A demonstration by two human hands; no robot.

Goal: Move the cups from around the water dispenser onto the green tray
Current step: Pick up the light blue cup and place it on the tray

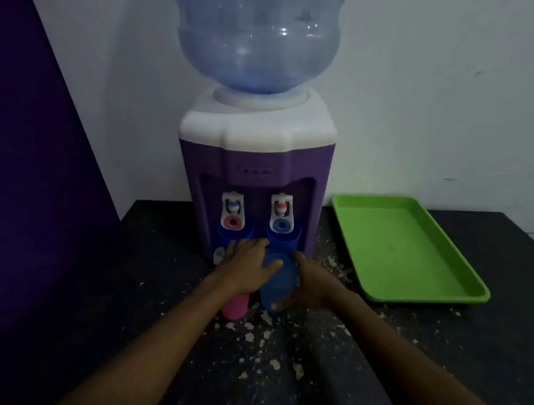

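Observation:
A purple and white water dispenser (255, 176) stands at the back of the dark table. Two dark blue cups sit under its taps, one left (225, 232) and one right (283, 238). In front, a pink cup (235, 307) stands under my left hand (247, 268), which wraps over its top. A light blue cup (277, 283) stands beside it, gripped from the right by my right hand (308, 285). The green tray (444, 293) lies bare to the right of the dispenser.
The black table (125, 287) is speckled with white flecks in front of the dispenser. A large blue bottle (260, 32) tops the dispenser. A purple panel (23, 151) rises at the left. A white wall stands behind.

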